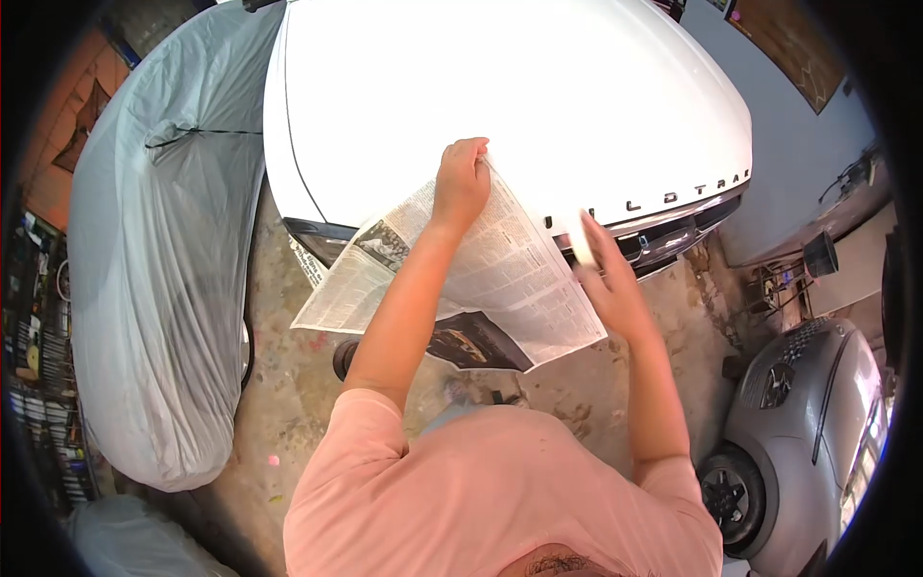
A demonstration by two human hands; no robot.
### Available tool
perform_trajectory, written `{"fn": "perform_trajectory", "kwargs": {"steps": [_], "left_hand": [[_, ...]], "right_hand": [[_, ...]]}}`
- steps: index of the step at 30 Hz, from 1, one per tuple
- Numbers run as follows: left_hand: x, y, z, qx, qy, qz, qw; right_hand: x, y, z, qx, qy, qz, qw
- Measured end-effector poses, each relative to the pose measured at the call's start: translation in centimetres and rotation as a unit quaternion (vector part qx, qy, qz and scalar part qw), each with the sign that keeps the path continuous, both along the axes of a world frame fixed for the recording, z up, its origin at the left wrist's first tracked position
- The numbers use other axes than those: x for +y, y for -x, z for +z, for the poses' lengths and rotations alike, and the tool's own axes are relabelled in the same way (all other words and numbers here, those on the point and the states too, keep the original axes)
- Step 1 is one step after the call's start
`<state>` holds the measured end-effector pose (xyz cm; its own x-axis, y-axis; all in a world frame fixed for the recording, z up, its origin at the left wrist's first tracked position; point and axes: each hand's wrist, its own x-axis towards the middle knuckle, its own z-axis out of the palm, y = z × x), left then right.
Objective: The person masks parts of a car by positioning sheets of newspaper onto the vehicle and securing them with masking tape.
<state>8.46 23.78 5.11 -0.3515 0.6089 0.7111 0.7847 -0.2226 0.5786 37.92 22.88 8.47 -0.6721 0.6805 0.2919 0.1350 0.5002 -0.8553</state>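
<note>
Dark capital letters run along the front edge of the white car's hood; L, D, T, R, A and K can be read in that order, spaced widely and growing smaller toward the far end. Nearer the newspaper, a further dark stroke stands before them, but the lettering there is partly covered by a blurred pale object at the right hand. The newspaper carries columns of print, too small to read.
</note>
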Motion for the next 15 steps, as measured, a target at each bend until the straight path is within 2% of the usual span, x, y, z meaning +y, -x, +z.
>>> {"fn": "perform_trajectory", "kwargs": {"steps": [1,4,7,15], "left_hand": [[-0.1,0.3,0.1,-0.043,0.008,-0.028,0.999],[-1.4,0.7,1.9,-0.231,0.070,-0.150,0.959],[-2.3,1.8,1.5,-0.198,0.078,-0.179,0.960],[-2.3,2.2,1.4,-0.183,0.069,-0.184,0.963]], "right_hand": [[0.5,2.3,1.0,-0.001,-0.020,0.013,1.000],[3.1,7.3,2.9,-0.063,0.022,0.039,0.997],[4.4,10.0,3.4,-0.089,-0.028,0.001,0.996],[4.8,11.5,3.6,-0.134,-0.218,0.003,0.967]]}}
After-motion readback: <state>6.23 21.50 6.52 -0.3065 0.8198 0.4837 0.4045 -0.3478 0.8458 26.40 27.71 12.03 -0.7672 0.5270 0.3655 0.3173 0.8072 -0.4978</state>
